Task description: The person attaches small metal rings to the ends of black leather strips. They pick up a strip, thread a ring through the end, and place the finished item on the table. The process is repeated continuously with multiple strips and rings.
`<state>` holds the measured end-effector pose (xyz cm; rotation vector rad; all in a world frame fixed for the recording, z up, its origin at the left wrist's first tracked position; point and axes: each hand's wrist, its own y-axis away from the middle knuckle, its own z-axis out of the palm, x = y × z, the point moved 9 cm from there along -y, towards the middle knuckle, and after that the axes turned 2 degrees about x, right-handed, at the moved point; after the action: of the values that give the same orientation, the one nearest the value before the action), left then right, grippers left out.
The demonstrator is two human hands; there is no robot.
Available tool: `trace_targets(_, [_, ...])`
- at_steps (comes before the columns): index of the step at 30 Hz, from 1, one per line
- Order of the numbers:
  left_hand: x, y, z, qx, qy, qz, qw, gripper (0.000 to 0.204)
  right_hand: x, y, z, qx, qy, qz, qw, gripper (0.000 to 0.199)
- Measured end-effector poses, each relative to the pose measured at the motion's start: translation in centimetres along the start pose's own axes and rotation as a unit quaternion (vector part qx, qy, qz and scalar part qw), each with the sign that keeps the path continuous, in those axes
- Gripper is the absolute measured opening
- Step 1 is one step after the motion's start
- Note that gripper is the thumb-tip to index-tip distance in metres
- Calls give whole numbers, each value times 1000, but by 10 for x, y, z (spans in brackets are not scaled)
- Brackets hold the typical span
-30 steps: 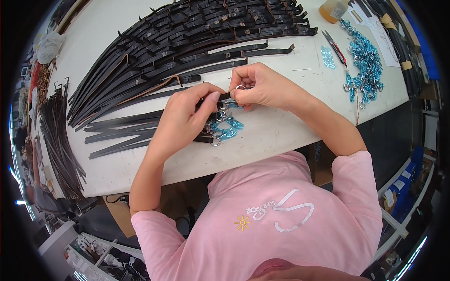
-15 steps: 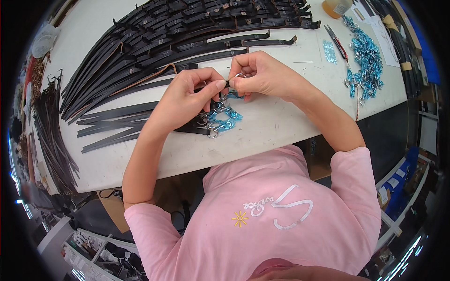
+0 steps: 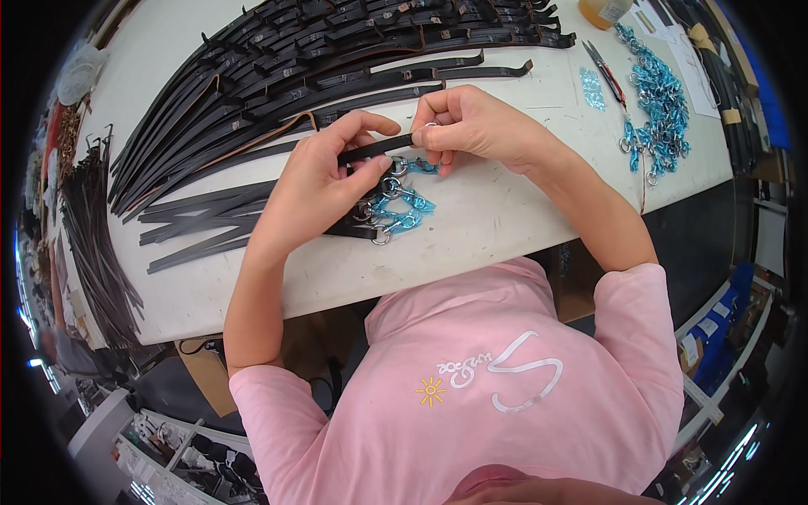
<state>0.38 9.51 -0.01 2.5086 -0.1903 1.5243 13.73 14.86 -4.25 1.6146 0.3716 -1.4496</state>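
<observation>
Head view, remote station. Largest first: I have a white table [image 3: 488, 223] with a broad array of black straps [image 3: 278, 93] across its far side, and a loose bundle of thin dark strips [image 3: 101, 244] at its left edge. By the right edge lies a heap of blue-wrapped metal fittings [image 3: 661, 97].

Progress, my estimate: partway. A small group of fittings [image 3: 404, 210] sits just beside the left hand, where flat straps [image 3: 202, 223] run in from the left; at least one strap end appears joined to a ring there, so I count those as probably handled. The heap at right looks like remaining stock. The piece in hand seems unfinished.

Containers: one clear jar [image 3: 602, 10] at the far right, cut off by the frame, amber liquid inside. A cardboard box [image 3: 206, 379] stands below the table; contents not visible.

Hands: the left hand [image 3: 313, 181] has forefinger and thumb parted around the held strap [image 3: 376, 150]; its other fingers are partly hidden, so I cannot tell whether they grip. The right hand [image 3: 475, 130] pinches that strap's end between thumb and fingers. The strap is above the table, spanning both hands.

Smallest: a silver ring [image 3: 431, 125] at the right fingertips.
</observation>
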Motion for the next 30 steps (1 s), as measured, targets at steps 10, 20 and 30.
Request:
trace_targets(10, [31, 11, 2, 178, -155, 174, 956, 20, -3, 3, 2, -16, -6, 0, 1000, 14])
trace_targets(20, [39, 16, 1, 210, -151, 231, 938, 19, -15, 12, -3, -40, -10, -23, 999, 25])
trace_targets(30, [36, 16, 1, 210, -132, 211, 946, 20, -16, 11, -3, -46, 3, -30, 998, 26])
